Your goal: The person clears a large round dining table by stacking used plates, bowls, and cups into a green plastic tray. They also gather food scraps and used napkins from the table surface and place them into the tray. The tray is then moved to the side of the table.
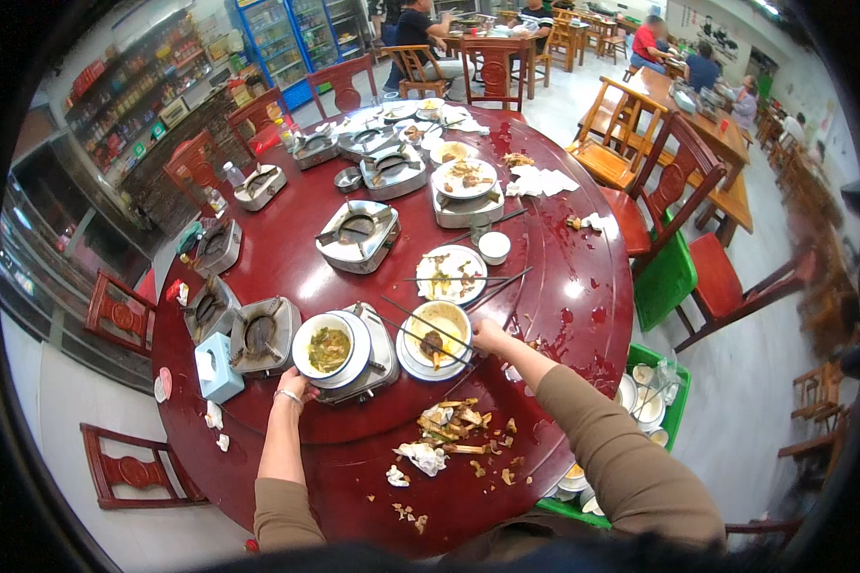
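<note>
My left hand [298, 387] grips the near-left edge of a white plate [360, 344]. A white bowl of greenish food scraps [330, 349] sits on that plate, over a portable gas stove [378, 369]. My right hand [492, 338] has its fingers at the right rim of another white bowl [453, 321], which holds a meat bone [432, 347] and rests on a stacked plate [410, 358]. Dark chopsticks [406, 314] lie across this bowl. Just beyond it is a plate of scraps [450, 276], with more chopsticks over it.
Bones and crumpled tissues [451, 430] litter the red round table [358, 473] near me. Several stoves [358, 233] stand on its turntable. A blue tissue box [218, 369] is at left. Green crates [677, 408] with used dishes stand at lower right. Chairs [677, 179] ring the table.
</note>
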Tool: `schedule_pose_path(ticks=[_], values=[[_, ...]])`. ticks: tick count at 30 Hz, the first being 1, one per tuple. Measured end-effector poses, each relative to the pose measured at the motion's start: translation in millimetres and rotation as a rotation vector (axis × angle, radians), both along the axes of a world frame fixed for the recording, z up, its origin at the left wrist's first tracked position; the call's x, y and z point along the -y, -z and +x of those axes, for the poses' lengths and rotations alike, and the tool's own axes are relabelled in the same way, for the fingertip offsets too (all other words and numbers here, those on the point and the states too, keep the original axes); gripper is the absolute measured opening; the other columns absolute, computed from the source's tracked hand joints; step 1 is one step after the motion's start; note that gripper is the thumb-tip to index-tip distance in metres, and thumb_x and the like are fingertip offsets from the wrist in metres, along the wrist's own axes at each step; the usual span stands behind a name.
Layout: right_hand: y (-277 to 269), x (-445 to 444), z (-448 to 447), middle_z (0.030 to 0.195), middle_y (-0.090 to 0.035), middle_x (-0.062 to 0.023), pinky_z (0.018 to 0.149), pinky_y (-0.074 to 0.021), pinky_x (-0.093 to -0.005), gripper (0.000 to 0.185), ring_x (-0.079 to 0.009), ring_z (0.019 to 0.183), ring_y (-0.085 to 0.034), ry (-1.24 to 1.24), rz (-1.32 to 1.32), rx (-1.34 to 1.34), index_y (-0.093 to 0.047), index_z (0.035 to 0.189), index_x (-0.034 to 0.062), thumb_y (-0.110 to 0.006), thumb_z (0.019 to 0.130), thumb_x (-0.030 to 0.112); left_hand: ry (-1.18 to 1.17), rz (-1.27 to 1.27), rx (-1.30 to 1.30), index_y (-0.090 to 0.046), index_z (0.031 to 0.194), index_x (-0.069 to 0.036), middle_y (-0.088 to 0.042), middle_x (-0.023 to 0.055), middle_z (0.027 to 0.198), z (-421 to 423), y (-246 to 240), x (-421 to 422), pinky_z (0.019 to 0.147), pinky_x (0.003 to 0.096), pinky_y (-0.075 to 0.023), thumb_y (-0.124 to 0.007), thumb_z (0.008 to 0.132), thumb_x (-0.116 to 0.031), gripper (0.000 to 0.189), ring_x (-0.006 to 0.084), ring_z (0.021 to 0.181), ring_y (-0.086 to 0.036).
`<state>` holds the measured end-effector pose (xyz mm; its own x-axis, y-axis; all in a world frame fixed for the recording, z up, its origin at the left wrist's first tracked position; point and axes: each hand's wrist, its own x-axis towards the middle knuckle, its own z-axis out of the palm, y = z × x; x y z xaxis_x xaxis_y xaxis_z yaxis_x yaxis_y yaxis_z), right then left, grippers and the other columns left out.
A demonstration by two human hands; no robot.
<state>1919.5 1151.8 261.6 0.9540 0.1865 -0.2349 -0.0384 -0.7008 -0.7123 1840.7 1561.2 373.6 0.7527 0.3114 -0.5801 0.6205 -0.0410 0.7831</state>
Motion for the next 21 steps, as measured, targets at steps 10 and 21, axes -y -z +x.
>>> schedule_pose_path(ticks=[10,21], values=[[-21.3,-1.0,-51.8,0.063,-0.058,-0.0094,0.044,-0.0452,-0.0284,0.013,-0.0158,0.05,-0.055,0.18,0.419,-0.187,-0.057,0.076,-0.004,-0.053,0.067,0.005,-0.182,-0.055,0.17,-0.054,0.094,0.001,-0.056,0.0092,0.061,-17.9,12.6,-20.2,0.029,0.0248,-0.0339,-0.048,0.078,-0.002,0.018,0.0155,0.033,-0.045],[0.2,45.3,-145.2,0.072,-0.058,-0.0033,0.05,-0.0441,-0.0231,0.013,-0.0086,0.059,-0.053,0.279,0.72,-0.258,-0.054,0.087,-0.0002,-0.054,0.076,0.006,-0.178,-0.135,0.284,-0.053,0.092,0.0,-0.055,0.0044,0.064,-60.4,6.7,-17.5,0.031,0.0215,-0.0288,-0.048,0.078,0.0,0.015,0.01,0.034,-0.039]])
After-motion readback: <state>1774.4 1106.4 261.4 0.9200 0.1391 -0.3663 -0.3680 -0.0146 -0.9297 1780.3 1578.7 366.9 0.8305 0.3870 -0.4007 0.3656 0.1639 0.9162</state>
